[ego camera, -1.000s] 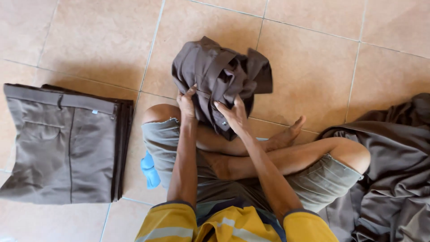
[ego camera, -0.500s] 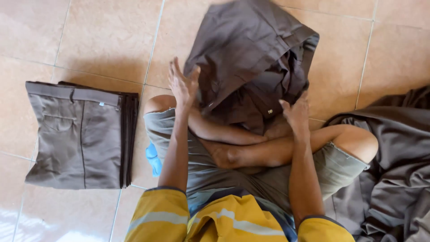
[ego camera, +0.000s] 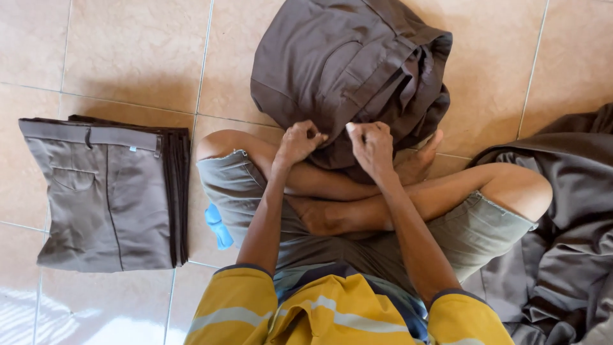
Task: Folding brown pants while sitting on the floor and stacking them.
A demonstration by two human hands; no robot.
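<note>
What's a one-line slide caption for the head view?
Seated cross-legged on a tiled floor, left hand and right hand grip crumpled brown trousers, beside a folded stack.

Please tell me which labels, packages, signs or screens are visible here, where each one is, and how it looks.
Label: a tiny pale blue tag, roughly square, on the waistband of the folded trousers lying on the floor tiles to the person's left.
No packages, signs or screens are in view.

Soft daylight, sun glare bottom-left on floor [ego camera: 38, 319], sharp, mild shadows
</note>
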